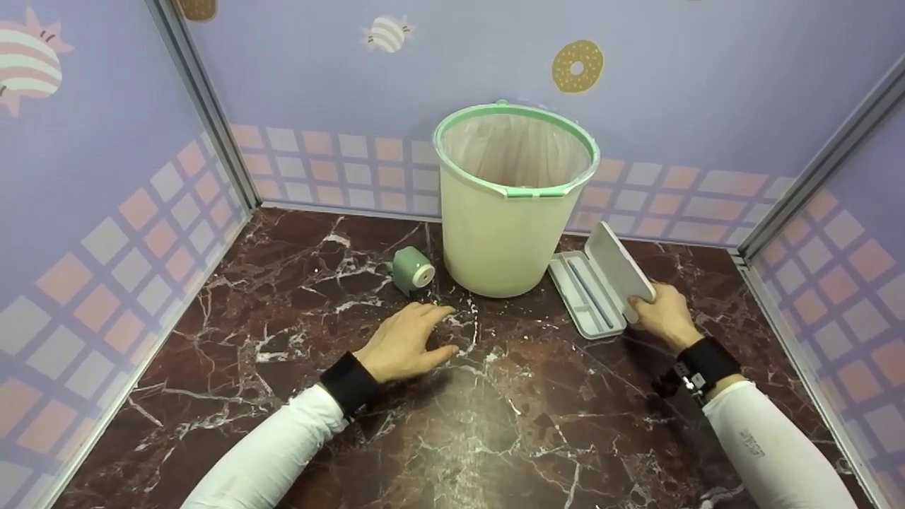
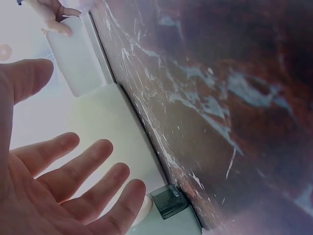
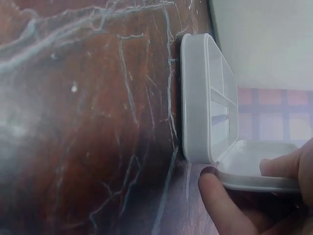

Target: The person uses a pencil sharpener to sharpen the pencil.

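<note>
My right hand [image 1: 663, 315] pinches the raised lid [image 1: 619, 263] of a white pencil case between thumb and fingers. The case's base [image 1: 590, 331] lies on the table beside the bin, with a slim blue pencil [image 1: 592, 295] inside it. In the right wrist view, the thumb is on the lid's inner face and the fingers are behind it. My left hand [image 1: 406, 341] hovers over the table with its fingers spread and holds nothing. Just beyond its fingertips lies a green pencil sharpener [image 1: 410, 268] with a round cream face; its dark see-through part [image 2: 168, 200] shows in the left wrist view.
A tall pale-green bin [image 1: 505, 240] with a green rim and a clear liner stands against the back wall, between sharpener and case. Small white bits are scattered on the dark marbled tabletop [image 1: 488, 424]. Patterned panels [image 1: 339, 85] enclose the back and both sides.
</note>
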The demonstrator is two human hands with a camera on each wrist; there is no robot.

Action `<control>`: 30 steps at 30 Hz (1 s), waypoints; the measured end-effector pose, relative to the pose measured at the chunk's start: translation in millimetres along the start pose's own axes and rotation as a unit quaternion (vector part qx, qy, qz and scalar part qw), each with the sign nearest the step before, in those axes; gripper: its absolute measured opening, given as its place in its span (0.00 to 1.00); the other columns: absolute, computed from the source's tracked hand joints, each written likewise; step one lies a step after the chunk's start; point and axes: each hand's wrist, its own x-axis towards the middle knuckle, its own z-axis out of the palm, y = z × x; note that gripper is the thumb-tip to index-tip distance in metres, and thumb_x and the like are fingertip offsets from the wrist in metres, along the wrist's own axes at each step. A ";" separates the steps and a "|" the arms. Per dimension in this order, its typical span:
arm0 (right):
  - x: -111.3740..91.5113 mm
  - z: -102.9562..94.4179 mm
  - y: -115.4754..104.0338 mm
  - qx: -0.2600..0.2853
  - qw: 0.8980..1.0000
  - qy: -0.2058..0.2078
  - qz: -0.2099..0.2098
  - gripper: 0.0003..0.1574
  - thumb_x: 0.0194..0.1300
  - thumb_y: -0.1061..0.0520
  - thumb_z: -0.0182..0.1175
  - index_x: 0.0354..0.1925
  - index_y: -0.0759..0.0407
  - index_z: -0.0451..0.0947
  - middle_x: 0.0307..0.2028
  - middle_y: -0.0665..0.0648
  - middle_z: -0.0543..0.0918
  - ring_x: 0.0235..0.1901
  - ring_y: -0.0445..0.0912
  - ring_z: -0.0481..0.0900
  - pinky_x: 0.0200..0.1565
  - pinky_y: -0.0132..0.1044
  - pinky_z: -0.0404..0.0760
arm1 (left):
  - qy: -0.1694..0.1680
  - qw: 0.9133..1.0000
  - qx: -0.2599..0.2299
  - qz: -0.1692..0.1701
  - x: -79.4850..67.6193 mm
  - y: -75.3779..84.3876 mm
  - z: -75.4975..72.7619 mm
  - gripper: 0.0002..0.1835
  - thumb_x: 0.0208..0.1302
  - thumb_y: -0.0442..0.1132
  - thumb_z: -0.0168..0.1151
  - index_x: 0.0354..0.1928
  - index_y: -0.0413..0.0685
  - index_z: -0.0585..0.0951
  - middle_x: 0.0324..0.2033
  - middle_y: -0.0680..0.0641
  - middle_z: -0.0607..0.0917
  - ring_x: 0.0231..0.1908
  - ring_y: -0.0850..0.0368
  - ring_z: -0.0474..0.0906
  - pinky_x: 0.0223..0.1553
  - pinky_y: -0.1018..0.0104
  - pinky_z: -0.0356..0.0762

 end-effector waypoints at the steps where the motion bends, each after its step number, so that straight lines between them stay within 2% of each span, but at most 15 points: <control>1: -0.6 -0.8 0.8 0.013 1.000 -0.007 0.004 0.28 0.79 0.61 0.60 0.65 0.84 0.78 0.51 0.86 0.87 0.34 0.52 0.93 0.31 0.32 0.92 | -0.001 1.000 0.001 -0.001 -0.1 0.3 -0.1 0.39 0.71 0.58 0.72 0.77 0.46 0.78 0.67 0.39 0.88 0.67 0.37 0.85 0.71 0.39 0.84; 4: -3.7 -3.5 1.5 0.026 0.999 -0.022 0.004 0.29 0.79 0.62 0.59 0.66 0.85 0.76 0.52 0.87 0.86 0.36 0.52 0.93 0.32 0.32 0.92 | -0.004 1.000 0.005 -0.001 -0.1 1.4 -1.1 0.39 0.71 0.58 0.72 0.77 0.46 0.78 0.67 0.39 0.88 0.67 0.37 0.85 0.70 0.39 0.84; 10: -12.8 -9.8 4.2 -0.001 0.999 -0.036 -0.010 0.29 0.80 0.61 0.61 0.66 0.85 0.76 0.53 0.86 0.87 0.40 0.57 0.95 0.32 0.29 0.90 | -0.003 1.000 0.013 0.017 1.8 4.2 -2.1 0.37 0.72 0.57 0.72 0.75 0.45 0.80 0.65 0.39 0.89 0.65 0.38 0.85 0.68 0.40 0.85; 14: -19.2 -13.9 7.4 0.013 0.999 -0.051 -0.006 0.29 0.81 0.62 0.60 0.67 0.86 0.74 0.54 0.87 0.86 0.42 0.58 0.94 0.35 0.31 0.92 | -0.007 0.999 0.020 0.029 4.3 6.4 -1.8 0.33 0.72 0.57 0.72 0.70 0.44 0.84 0.64 0.40 0.90 0.63 0.39 0.86 0.66 0.43 0.86; 20: -24.9 -18.0 10.7 -0.016 0.998 -0.052 -0.027 0.28 0.80 0.61 0.63 0.65 0.85 0.78 0.54 0.85 0.88 0.42 0.58 0.94 0.33 0.30 0.88 | -0.019 0.999 0.034 0.029 8.2 8.0 0.8 0.28 0.72 0.57 0.72 0.64 0.46 0.87 0.62 0.42 0.91 0.59 0.42 0.86 0.63 0.46 0.88; 26: -29.5 -17.2 11.4 0.034 0.994 -0.093 -0.037 0.27 0.81 0.64 0.62 0.65 0.87 0.75 0.53 0.87 0.87 0.40 0.51 0.93 0.36 0.37 0.94 | -0.027 0.998 0.038 0.033 13.6 11.7 1.3 0.26 0.72 0.58 0.71 0.62 0.47 0.88 0.58 0.44 0.92 0.56 0.44 0.87 0.60 0.48 0.88; 30: -32.3 -15.7 10.8 0.031 0.992 -0.109 -0.052 0.26 0.80 0.64 0.63 0.64 0.86 0.76 0.52 0.85 0.88 0.41 0.55 0.94 0.37 0.39 0.95 | -0.025 0.998 0.039 0.039 16.9 13.9 1.6 0.26 0.72 0.58 0.71 0.62 0.48 0.88 0.58 0.44 0.92 0.55 0.45 0.87 0.59 0.49 0.88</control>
